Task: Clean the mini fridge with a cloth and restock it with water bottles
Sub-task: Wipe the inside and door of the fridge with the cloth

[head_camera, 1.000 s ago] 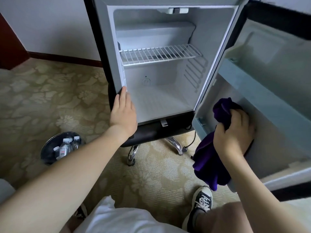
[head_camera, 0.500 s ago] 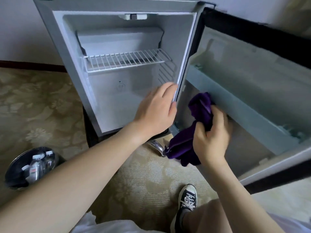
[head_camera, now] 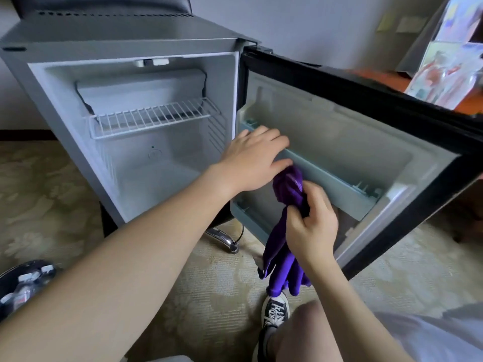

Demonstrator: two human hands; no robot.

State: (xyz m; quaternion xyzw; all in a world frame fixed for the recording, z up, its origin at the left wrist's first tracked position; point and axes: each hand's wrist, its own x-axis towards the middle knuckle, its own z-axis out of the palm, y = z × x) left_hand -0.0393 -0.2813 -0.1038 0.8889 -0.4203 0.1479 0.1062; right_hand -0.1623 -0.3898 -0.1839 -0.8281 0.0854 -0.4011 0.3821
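Observation:
The mini fridge [head_camera: 65, 105] stands open, its white inside bare except for a wire shelf [head_camera: 154, 117]. Its door [head_camera: 366, 152] swings out to the right, showing a pale blue door rack [head_camera: 334, 182]. My right hand [head_camera: 312, 226] grips a purple cloth [head_camera: 283, 246] in front of the door's lower part, and most of the cloth hangs down. My left hand [head_camera: 254, 160] reaches across with straight fingers resting on the left end of the door rack, just above the cloth. Water bottles [head_camera: 24, 291] lie in a dark round bin at the lower left.
Patterned beige carpet [head_camera: 214, 296] covers the floor. A chrome chair leg [head_camera: 222, 237] and a black cable lie under the fridge. My sneaker [head_camera: 274, 314] and knee sit at the bottom centre. A wooden surface with a clear package [head_camera: 449, 71] is at the upper right.
My left hand moved from the fridge's left frame, past the hinge side, onto the door rack. My right hand with the cloth stayed by the door. The view shifted right and closer.

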